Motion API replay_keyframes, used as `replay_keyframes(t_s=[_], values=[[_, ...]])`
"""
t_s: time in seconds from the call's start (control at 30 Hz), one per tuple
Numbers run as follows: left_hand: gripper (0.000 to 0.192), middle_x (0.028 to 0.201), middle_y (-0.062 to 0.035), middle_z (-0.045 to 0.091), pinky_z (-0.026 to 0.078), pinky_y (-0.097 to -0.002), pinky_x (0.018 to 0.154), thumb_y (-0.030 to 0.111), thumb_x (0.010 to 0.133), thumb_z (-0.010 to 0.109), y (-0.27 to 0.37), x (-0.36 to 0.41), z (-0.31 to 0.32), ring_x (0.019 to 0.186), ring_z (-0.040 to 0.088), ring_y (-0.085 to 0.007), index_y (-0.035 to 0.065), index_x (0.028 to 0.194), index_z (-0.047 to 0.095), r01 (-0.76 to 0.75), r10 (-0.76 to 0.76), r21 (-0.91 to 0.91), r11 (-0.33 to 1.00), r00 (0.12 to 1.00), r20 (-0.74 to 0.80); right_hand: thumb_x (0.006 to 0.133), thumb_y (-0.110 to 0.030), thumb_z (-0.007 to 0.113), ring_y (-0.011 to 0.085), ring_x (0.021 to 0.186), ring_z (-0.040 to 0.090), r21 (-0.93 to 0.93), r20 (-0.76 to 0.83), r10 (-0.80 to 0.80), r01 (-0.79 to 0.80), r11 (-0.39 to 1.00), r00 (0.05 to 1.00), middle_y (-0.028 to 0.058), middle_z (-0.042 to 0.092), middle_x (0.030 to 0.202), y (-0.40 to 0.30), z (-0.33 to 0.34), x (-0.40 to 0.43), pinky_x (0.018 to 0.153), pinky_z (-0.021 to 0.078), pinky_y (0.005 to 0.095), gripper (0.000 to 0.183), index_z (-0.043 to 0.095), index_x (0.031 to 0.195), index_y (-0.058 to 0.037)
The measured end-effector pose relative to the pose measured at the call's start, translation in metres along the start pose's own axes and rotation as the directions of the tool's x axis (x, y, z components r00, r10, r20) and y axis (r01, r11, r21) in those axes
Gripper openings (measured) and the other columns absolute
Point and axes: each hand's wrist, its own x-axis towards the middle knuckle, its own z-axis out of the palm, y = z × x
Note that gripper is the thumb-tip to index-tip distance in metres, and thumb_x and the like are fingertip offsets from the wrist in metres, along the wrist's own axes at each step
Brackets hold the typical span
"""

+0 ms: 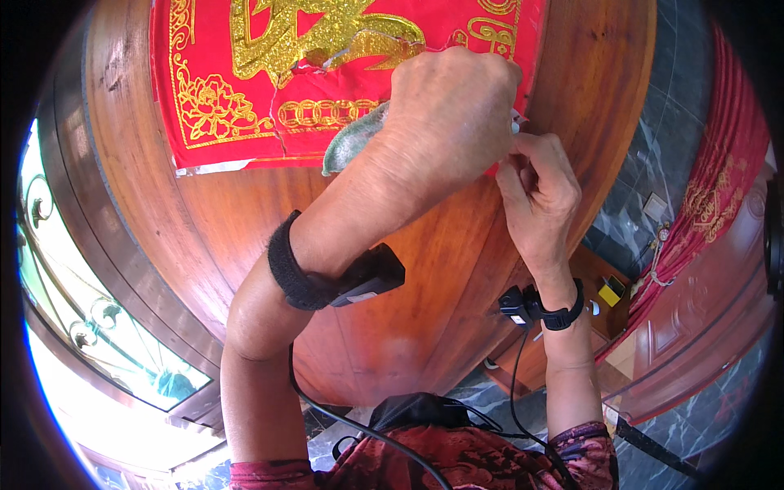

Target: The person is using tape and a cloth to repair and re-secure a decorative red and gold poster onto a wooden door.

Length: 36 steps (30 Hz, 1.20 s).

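A red paper poster (312, 144) with gold glitter figures lies on a varnished wooden door-like panel (392, 343). Tears run through it, and white backing shows at its lower left edge. My left hand (456, 107) is closed in a fist over the poster's lower right part. From under that hand and wrist sticks out a green, whitish-worn pad (355, 141); the fist hides the rest of it. My right hand (542, 190) is beside it at the poster's lower right corner, thumb and forefinger bent close together. What lies between those fingertips is hidden.
Black straps with small devices sit on my left forearm (300, 263) and right wrist (563, 315), with cables trailing. On the right are a gathered red curtain (704, 202), grey marbled tiles (637, 159) and a small wooden stand (588, 275). A metal-scroll window (92, 318) is at left.
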Motion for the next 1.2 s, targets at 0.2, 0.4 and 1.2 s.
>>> replay_keyframes(t_s=[0.2, 0.4, 1.2], values=[[0.013, 0.069, -0.0179, 0.066, 0.053, -0.0466, 0.065, 0.017, 0.083, 0.064, 0.001, 0.002, 0.001, 0.068, 0.066, -0.0372, 0.0065, 0.087, 0.071, -0.033, 0.033, 0.004, 0.999, 0.999, -0.009, 0.074, 0.005, 0.069, 0.0162, 0.056, 0.046, -0.111, -0.067, -0.068, 0.060, 0.992, 0.995, -0.0003, 0.059, 0.078, 0.002, 0.002, -0.010, 0.060, 0.0337, 0.0319, 0.026, 0.064, 0.095, -0.0097], [0.013, 0.070, -0.0177, 0.066, 0.053, -0.0466, 0.065, 0.017, 0.082, 0.064, 0.002, 0.001, 0.000, 0.069, 0.066, -0.0373, 0.0068, 0.087, 0.071, -0.031, 0.031, -0.006, 1.000, 0.999, -0.021, 0.075, 0.005, 0.069, 0.0158, 0.055, 0.045, -0.086, -0.063, -0.056, 0.051, 0.995, 0.996, -0.0007, 0.060, 0.079, -0.001, 0.003, -0.008, 0.061, 0.0330, 0.0316, 0.029, 0.065, 0.100, -0.0092], [0.010, 0.069, -0.0163, 0.066, 0.053, -0.0445, 0.064, 0.015, 0.082, 0.065, 0.003, 0.003, -0.003, 0.068, 0.066, -0.0364, 0.0064, 0.085, 0.069, -0.033, 0.032, -0.012, 0.999, 0.999, -0.017, 0.077, 0.007, 0.070, 0.0147, 0.060, 0.047, -0.034, -0.163, 0.020, -0.026, 0.999, 0.986, 0.0034, 0.059, 0.081, -0.010, 0.010, -0.025, 0.062, 0.0366, 0.0299, 0.023, 0.066, 0.095, -0.0062]])
